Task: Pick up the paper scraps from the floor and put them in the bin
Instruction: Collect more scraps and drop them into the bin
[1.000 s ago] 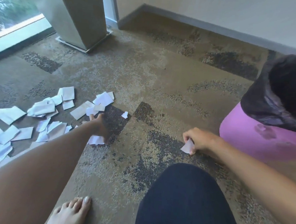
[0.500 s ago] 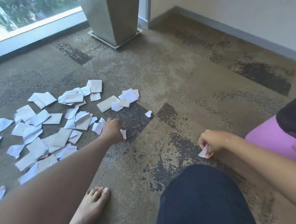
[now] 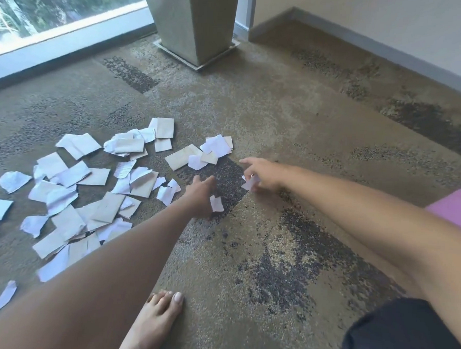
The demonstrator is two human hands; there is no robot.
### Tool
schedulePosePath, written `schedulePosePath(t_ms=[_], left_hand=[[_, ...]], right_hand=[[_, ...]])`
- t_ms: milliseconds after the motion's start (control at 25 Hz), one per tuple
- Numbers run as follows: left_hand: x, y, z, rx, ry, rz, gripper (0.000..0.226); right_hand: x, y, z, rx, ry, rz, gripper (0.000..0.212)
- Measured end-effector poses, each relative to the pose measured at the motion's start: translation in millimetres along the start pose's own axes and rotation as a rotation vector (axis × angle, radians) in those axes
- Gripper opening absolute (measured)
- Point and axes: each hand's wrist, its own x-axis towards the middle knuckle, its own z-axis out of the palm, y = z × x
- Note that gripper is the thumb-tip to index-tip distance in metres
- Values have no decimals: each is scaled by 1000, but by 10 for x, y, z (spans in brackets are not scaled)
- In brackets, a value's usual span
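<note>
Paper scraps [image 3: 95,194] litter the carpet [image 3: 293,119] at left. Left hand [image 3: 200,196] pinches one scrap; right hand [image 3: 264,173] holds another, forefinger out. Better gather several per trip; bin [image 3: 452,210] sits right.

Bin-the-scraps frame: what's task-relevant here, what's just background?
Task-relevant:
- scattered white and tan paper scraps on the carpet
- small white scrap held in the left hand
- small white scrap pinched in the right hand
- pink bin, only its edge in view at right

Background:
- grey tapered pedestal
- window
- bare foot
</note>
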Motion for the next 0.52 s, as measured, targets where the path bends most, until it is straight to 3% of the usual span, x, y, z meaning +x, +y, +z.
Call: schedulePosePath(t_ms=[120, 240, 360, 520], left_hand=[[19, -31, -20, -121, -46, -6, 66], [27, -81, 45, -224, 69, -33, 52], [9, -62, 105, -247, 166, -58, 31], [-13, -63, 104, -291, 109, -76, 29]], right_hand=[[42, -38, 222, 38, 161, 30, 20], [-41, -73, 330, 71, 297, 0, 26], [-35, -123, 290, 15, 293, -13, 25], [-26, -174, 262, 5, 275, 34, 35]])
